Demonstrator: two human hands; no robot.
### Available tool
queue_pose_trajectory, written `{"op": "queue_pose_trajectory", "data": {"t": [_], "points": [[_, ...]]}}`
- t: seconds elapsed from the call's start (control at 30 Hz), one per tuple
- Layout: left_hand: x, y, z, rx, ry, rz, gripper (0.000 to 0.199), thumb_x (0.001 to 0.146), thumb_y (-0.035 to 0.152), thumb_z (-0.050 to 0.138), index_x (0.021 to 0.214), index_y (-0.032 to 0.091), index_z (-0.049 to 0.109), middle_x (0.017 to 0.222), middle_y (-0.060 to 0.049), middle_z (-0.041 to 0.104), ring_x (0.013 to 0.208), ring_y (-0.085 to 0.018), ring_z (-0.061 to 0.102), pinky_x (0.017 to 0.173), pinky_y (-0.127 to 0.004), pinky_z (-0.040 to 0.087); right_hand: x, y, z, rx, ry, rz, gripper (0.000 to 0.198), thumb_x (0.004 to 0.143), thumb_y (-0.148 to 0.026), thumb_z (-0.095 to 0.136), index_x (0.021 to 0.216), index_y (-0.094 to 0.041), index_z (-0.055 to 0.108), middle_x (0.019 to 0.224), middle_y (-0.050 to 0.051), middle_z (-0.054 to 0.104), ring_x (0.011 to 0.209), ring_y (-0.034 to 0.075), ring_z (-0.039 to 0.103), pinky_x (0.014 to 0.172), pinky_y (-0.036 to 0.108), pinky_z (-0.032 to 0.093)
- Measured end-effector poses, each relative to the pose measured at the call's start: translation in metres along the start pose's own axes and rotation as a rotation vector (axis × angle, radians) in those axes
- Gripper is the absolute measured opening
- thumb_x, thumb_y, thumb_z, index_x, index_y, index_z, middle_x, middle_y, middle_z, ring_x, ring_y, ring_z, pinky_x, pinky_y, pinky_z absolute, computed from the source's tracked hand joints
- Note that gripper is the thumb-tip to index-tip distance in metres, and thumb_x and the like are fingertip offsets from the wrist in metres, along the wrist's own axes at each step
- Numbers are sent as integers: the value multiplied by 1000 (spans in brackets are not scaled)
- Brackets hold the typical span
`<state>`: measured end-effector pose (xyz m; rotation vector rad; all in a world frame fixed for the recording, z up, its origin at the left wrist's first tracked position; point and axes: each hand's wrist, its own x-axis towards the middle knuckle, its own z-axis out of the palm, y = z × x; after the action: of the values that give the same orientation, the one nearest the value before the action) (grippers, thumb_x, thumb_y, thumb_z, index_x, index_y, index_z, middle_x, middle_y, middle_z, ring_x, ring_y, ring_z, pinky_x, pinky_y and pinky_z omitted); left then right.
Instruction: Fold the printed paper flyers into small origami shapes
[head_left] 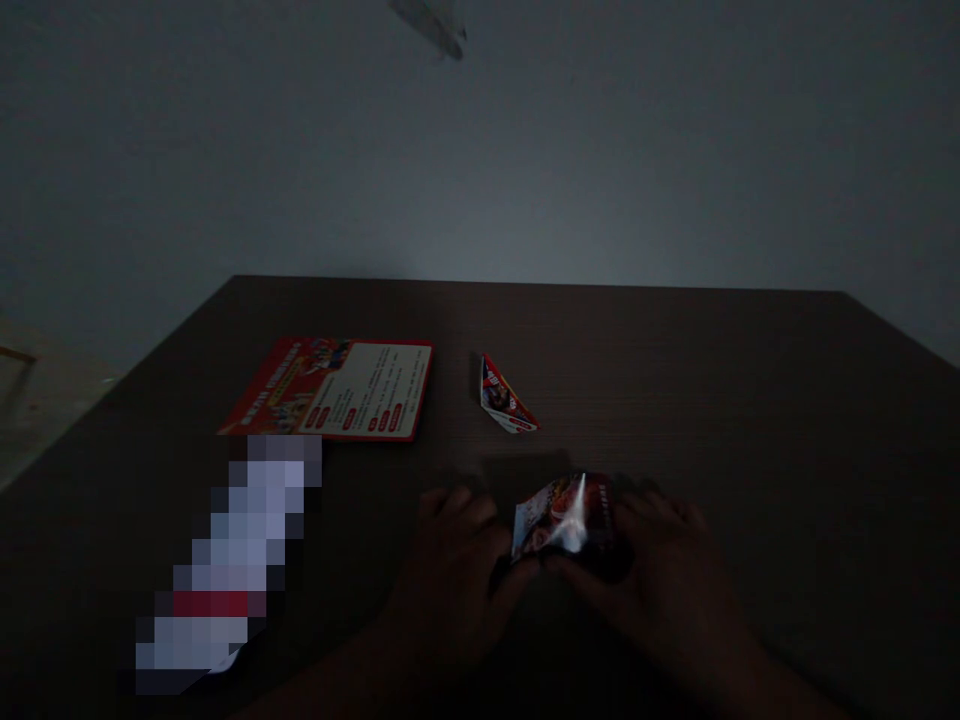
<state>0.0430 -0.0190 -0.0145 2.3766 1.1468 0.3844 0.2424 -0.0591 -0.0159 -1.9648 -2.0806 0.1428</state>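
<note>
Dim grey wall (600,150), dark worktop (712,370); glossy printed paper (551,515) between left hand (457,560) and right hand (671,565), fingers (471,508) gripping its sides

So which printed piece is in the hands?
The glossy, bent piece, held by the left hand and right hand; the folded triangle and red-bordered sheet lie untouched on the table.

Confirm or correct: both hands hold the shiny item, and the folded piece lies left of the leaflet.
Not quite: the head view shows the folded piece right of the leaflet. The left hand and right hand do hold the shiny item.
</note>
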Motion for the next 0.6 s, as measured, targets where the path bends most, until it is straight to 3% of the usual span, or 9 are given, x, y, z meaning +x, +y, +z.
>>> {"op": "queue_pose_trajectory", "data": {"t": [0.37, 0.6], "points": [[5, 2, -17, -107, -65, -143, 4, 75, 21, 64, 72, 21, 65, 80, -2, 62, 84, -21, 52, 78, -40, 32, 0, 3, -2, 27, -14, 21, 36, 70, -52, 67, 85, -18, 67, 84, 8, 69, 86, 31, 61, 82, 46, 38], [4, 2, -14, -56, -58, -133, 4, 77, 23, 64, 74, 21, 65, 86, -2, 62, 88, -22, 49, 80, -40, 31, 0, 4, 0, 4, -12, 17, 41, 70, -55, 67, 87, -18, 67, 86, 9, 69, 88, 31, 60, 83, 47, 37]]}}
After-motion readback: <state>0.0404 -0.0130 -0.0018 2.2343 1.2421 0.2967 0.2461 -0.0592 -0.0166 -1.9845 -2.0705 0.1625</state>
